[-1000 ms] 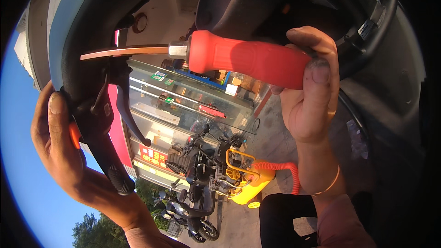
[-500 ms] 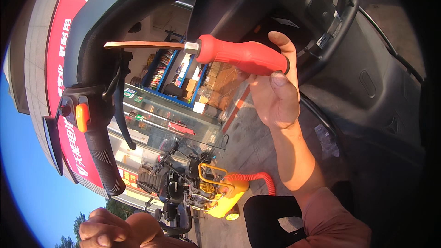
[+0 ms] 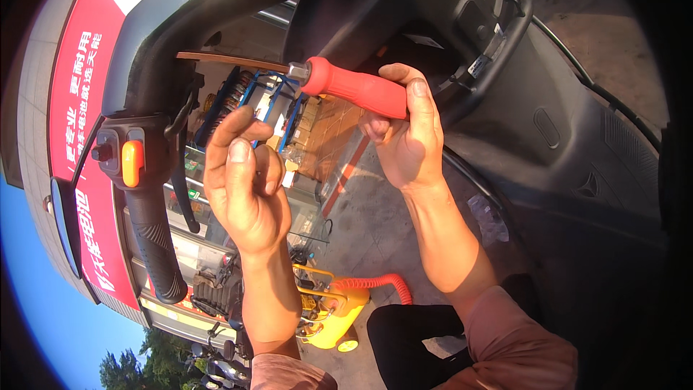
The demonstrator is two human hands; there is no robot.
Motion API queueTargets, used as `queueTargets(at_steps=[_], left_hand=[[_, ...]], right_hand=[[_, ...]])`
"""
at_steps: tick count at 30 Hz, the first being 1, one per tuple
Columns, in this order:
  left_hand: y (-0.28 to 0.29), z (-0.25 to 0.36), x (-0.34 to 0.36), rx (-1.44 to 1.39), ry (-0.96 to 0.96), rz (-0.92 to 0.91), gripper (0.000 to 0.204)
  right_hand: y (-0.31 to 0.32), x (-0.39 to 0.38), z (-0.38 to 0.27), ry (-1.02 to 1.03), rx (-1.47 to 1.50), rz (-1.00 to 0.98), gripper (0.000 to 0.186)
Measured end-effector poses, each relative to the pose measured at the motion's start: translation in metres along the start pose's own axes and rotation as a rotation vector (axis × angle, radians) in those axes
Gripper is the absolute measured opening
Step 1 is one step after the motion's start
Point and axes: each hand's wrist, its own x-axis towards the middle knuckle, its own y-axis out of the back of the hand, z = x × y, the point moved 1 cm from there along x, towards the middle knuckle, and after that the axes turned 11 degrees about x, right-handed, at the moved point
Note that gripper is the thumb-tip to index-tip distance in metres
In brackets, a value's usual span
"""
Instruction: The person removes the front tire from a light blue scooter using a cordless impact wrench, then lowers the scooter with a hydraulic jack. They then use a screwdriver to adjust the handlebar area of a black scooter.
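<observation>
A screwdriver (image 3: 354, 90) with a red handle and a metal collar lies across the upper middle, its long shaft pointing left toward the handlebar. My right hand (image 3: 411, 141) is closed around the rear of that handle, thumb and fingers at its end. Raised left of it, below the shaft, is my left hand (image 3: 249, 195), thumb against its curled fingers; whatever they may hold cannot be made out. Left of this hand are a black handlebar grip (image 3: 157, 253), a brake lever (image 3: 185, 206) and a switch housing with an orange button (image 3: 132, 164).
Dark scooter bodywork (image 3: 527, 152) fills the right side. Behind my arms stands a yellow air compressor (image 3: 339, 321) with a coiled red hose (image 3: 390, 283). Shop shelves (image 3: 271, 105) lie beyond, and a clear plastic bag (image 3: 489, 218) lies on the floor.
My left hand has risen from the lower left to beneath the screwdriver's shaft. My right hand, still gripping the screwdriver, has shifted slightly left in the picture as the view moved.
</observation>
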Motion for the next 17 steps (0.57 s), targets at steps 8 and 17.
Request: queueTargets(at_steps=[8, 17], left_hand=[[-0.023, 0.001, 0.032, -0.153, 0.024, -0.018, 0.038], [-0.028, 0.0, 0.035, -0.256, 0.05, -0.034, 0.041]], right_hand=[[-0.015, -0.006, -0.003, 0.128, 0.046, 0.076, 0.04], [-0.003, -0.021, -0.014, 0.129, -0.011, 0.162, 0.038]])
